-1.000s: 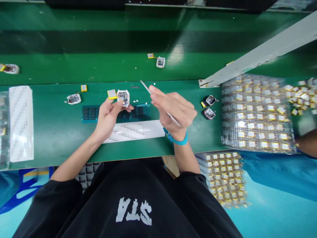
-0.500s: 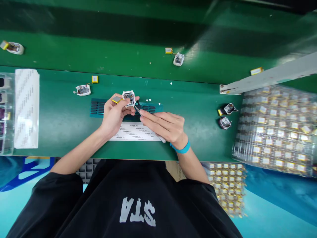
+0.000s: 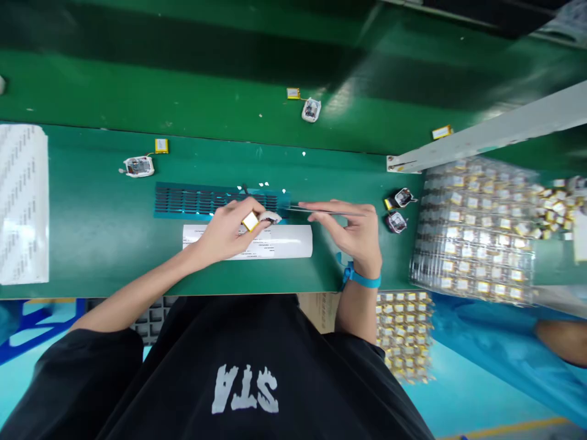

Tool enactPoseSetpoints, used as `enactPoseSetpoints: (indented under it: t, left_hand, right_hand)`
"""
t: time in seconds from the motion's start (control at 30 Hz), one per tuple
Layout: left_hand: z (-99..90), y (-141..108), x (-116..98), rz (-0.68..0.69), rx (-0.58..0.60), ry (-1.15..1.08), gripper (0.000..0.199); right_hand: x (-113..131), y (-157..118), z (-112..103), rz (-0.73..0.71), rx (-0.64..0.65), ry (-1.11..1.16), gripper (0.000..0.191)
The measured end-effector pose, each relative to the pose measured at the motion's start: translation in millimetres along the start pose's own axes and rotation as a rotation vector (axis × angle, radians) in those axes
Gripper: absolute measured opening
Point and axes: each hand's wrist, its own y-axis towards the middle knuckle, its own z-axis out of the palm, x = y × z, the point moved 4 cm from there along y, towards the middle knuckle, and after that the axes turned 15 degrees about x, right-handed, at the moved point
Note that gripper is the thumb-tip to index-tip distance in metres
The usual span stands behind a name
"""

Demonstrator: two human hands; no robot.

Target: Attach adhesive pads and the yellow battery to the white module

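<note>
Head view: our left hand [image 3: 229,229] grips a white watch housing [image 3: 270,217] and its yellow battery [image 3: 250,221] above the label strip [image 3: 284,241]. Our right hand [image 3: 358,232] pinches tweezers [image 3: 312,209], tips right of the housing. Step: fitting; next needs steady tip placement.

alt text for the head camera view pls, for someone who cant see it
Seen from above, a person's left hand grips a small white device with a yellow battery over a white label strip on a green workbench. The right hand holds tweezers pointing at a teal slotted sheet; trays of batteries sit right.
</note>
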Motion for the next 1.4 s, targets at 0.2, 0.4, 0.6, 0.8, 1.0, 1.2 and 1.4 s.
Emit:
enactPoseSetpoints:
  t: [0.2, 0.4, 0.6, 0.8, 1.0, 1.2, 1.4]
  left_hand:
    - [17.9, -0.3, 1.9, -0.080, 0.132, -0.156, 0.010]
    - [11.4, 0.2, -3.8, -0.289, -0.055, -0.710, 0.030]
    - [1.9, 0.5, 0.7, -0.323, -0.059, -0.648, 0.031]
    - [-41.8, 3.5, 15.3, -0.283, -0.385, -0.595, 0.030]
    - [-52.7, 5.9, 42.8, -0.355, -0.483, -0.716, 0.025]
    - [-47.5, 5.4, 52.5, -0.415, -0.517, -0.733, 0.026]
    - [-45.1, 5.8, 52.9, -0.400, -0.515, -0.755, 0.028]
  right_hand:
    - [-24.1, -17.0, 7.7, 0.034, -0.100, 0.106, 0.016]
    - [-8.8, -16.4, 8.9, -0.052, -0.239, 0.126, 0.018]
    - [24.9, 3.3, 4.5, -0.179, -0.251, 0.076, 0.023]
    - [24.3, 36.6, 22.9, -0.071, -0.136, -0.044, 0.021]
    - [14.3, 47.3, 50.5, -0.035, -0.116, -0.022, 0.024]
    - [12.7, 54.7, 66.8, 0.019, -0.068, -0.117, 0.027]
    - [12.2, 56.0, 72.4, 0.013, -0.085, -0.176, 0.031]
